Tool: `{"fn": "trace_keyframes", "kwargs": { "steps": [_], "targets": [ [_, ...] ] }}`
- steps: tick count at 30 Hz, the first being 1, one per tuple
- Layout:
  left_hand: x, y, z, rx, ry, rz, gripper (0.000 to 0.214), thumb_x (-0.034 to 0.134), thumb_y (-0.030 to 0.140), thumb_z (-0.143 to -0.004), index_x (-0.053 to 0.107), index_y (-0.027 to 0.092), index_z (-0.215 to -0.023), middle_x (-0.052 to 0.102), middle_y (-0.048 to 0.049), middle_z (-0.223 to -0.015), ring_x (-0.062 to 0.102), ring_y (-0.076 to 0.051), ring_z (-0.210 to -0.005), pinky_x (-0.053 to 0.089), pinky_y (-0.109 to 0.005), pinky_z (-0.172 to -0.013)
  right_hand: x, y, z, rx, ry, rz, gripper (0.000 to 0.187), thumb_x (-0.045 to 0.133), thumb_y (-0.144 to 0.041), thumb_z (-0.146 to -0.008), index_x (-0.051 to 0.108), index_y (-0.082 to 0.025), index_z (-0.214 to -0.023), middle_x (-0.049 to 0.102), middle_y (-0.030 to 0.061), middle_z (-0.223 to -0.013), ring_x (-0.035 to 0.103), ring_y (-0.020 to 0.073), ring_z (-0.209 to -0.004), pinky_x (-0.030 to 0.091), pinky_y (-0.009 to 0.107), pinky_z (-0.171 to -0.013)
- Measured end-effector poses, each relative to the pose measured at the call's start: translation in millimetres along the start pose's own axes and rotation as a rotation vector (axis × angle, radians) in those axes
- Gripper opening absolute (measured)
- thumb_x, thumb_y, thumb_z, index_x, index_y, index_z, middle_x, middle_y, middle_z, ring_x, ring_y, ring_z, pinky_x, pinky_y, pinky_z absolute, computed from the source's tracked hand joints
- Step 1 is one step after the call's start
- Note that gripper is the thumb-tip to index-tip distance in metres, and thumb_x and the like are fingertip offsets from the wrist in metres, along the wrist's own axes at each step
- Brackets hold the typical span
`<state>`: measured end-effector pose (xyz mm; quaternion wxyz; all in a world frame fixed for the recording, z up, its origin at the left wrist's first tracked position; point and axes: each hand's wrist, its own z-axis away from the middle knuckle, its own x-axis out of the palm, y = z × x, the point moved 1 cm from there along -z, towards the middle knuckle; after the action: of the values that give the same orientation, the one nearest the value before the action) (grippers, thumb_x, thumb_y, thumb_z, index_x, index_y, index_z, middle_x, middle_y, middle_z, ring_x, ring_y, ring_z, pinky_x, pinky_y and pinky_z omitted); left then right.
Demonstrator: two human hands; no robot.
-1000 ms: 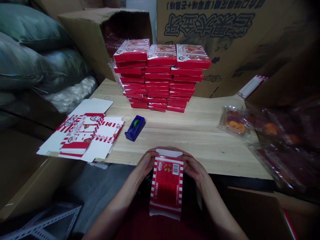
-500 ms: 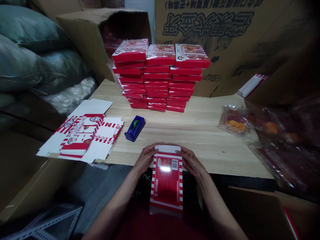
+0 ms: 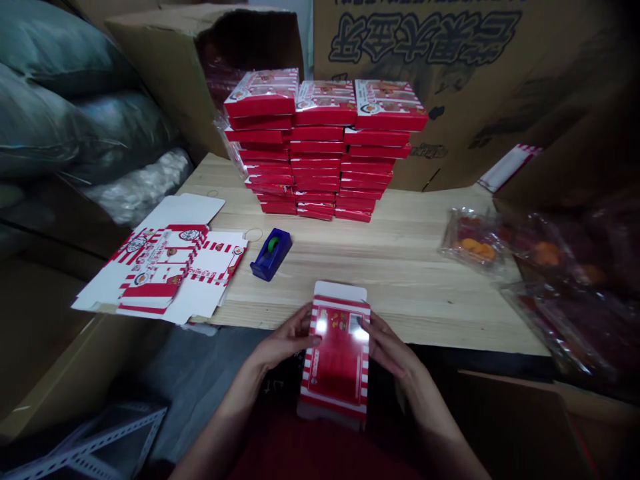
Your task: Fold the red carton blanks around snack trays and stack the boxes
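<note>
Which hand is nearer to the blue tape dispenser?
Left. The left hand is in front of the blue tape dispenser, a little to its right; the right hand is farther, past the red-and-white carton.

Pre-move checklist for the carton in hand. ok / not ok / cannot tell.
Left hand and right hand both on the red-and-white carton: ok.
White top flap tucked in: not ok, it sticks out past the carton's end.
Anything inside the carton: cannot tell, the inside is hidden.
Blue tape dispenser on the wooden table, apart from the carton: ok.
Three stacks of red boxes standing, none toppled: ok.
Flat carton blank fully on the table: not ok, it appears to overhang the left edge.
</note>
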<state>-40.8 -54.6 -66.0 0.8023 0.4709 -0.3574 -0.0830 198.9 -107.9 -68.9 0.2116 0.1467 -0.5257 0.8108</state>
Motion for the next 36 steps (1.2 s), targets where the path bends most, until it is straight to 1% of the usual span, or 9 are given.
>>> {"fn": "trace_keyframes", "kwargs": {
  "steps": [4, 11, 13, 16, 20, 23, 28, 32, 36],
  "targets": [
    [0.7, -7, 24, -0.066, -0.050, -0.027, 0.067, 0.084, 0.027, -0.084, 0.059, 0.032, -0.145, 0.076, -0.0112, -0.123, 0.074, -0.026, -0.107, 0.053, -0.039, -0.095, -12, 22, 28, 0.180, -0.179, -0.047, 0.052, 0.090, -0.033, -0.076, 0.072, -0.030, -0.124, 0.078, 0.0065, -0.125, 0.076, 0.0287, -0.109, 0.060, 0.044, -0.095],
    [1.2, -1, 17, 0.024, -0.090, -0.076, 0.053, 0.077, 0.032, -0.090, 0.063, 0.027, -0.140, 0.072, -0.0120, -0.130, 0.068, -0.028, -0.121, 0.049, -0.043, -0.106, -4, 17, 12, 0.025, -0.145, 0.034, 0.061, 0.094, -0.027, -0.069, 0.070, -0.032, -0.126, 0.081, 0.0057, -0.116, 0.077, 0.0282, -0.104, 0.058, 0.047, -0.097],
    [-0.7, 2, 13, 0.063, -0.034, -0.095, 0.053, 0.077, 0.032, -0.090, 0.063, 0.026, -0.140, 0.071, -0.0123, -0.134, 0.065, -0.028, -0.127, 0.047, -0.043, -0.109, -1, 19, 7, -0.011, -0.153, 0.060, 0.060, 0.092, -0.029, -0.072, 0.069, -0.031, -0.127, 0.080, 0.0053, -0.119, 0.077, 0.0278, -0.106, 0.057, 0.048, -0.100],
    [-5.2, 7, 4, 0.227, 0.181, -0.079, 0.059, 0.082, 0.028, -0.084, 0.061, 0.028, -0.140, 0.066, -0.0109, -0.142, 0.060, -0.027, -0.133, 0.045, -0.039, -0.112, 1, 32, 6, 0.009, -0.182, 0.052, 0.057, 0.090, -0.032, -0.076, 0.069, -0.033, -0.129, 0.079, 0.0053, -0.123, 0.076, 0.0269, -0.109, 0.056, 0.047, -0.102],
    [-11.8, 6, -9, 0.334, 0.366, -0.104, 0.041, 0.086, 0.031, -0.080, 0.071, 0.024, -0.118, 0.072, -0.0103, -0.127, 0.068, -0.024, -0.116, 0.050, -0.034, -0.102, 1, 44, 10, 0.022, -0.190, 0.064, 0.057, 0.091, -0.032, -0.075, 0.069, -0.033, -0.128, 0.078, 0.0050, -0.124, 0.075, 0.0272, -0.111, 0.056, 0.046, -0.101],
    [-15.3, 2, -16, 0.289, 0.401, -0.177, 0.031, 0.084, 0.038, -0.081, 0.075, 0.020, -0.105, 0.075, -0.0091, -0.114, 0.069, -0.022, -0.104, 0.051, -0.030, -0.092, 2, 33, 10, -0.008, -0.150, 0.121, 0.056, 0.091, -0.032, -0.076, 0.070, -0.032, -0.127, 0.076, 0.0051, -0.128, 0.071, 0.0280, -0.118, 0.054, 0.045, -0.105],
    [-15.2, 1, -21, 0.264, 0.388, -0.230, 0.030, 0.082, 0.041, -0.082, 0.076, 0.019, -0.102, 0.074, -0.0059, -0.104, 0.067, -0.019, -0.093, 0.049, -0.026, -0.084, 5, 1, -1, -0.237, 0.082, 0.134, 0.055, 0.087, -0.038, -0.081, 0.068, -0.037, -0.133, 0.072, 0.0032, -0.136, 0.066, 0.0273, -0.126, 0.051, 0.043, -0.109],
    [-12.5, 1, -24, 0.268, 0.380, -0.233, 0.028, 0.081, 0.043, -0.083, 0.075, 0.019, -0.097, 0.071, -0.0024, -0.091, 0.063, -0.017, -0.082, 0.046, -0.024, -0.075, 5, 0, -18, -0.172, 0.106, 0.142, 0.035, 0.088, -0.047, -0.076, 0.082, -0.029, -0.105, 0.079, 0.0050, -0.118, 0.069, 0.0304, -0.117, 0.057, 0.041, -0.097],
    [-10.7, -1, -25, 0.236, 0.382, -0.238, 0.030, 0.078, 0.046, -0.086, 0.071, 0.017, -0.083, 0.063, 0.0017, -0.069, 0.053, -0.013, -0.063, 0.039, -0.023, -0.062, 2, 7, -28, -0.094, 0.061, 0.094, 0.033, 0.086, -0.052, -0.076, 0.083, -0.025, -0.095, 0.082, 0.0059, -0.096, 0.075, 0.0299, -0.099, 0.061, 0.041, -0.082]
  ]
}}
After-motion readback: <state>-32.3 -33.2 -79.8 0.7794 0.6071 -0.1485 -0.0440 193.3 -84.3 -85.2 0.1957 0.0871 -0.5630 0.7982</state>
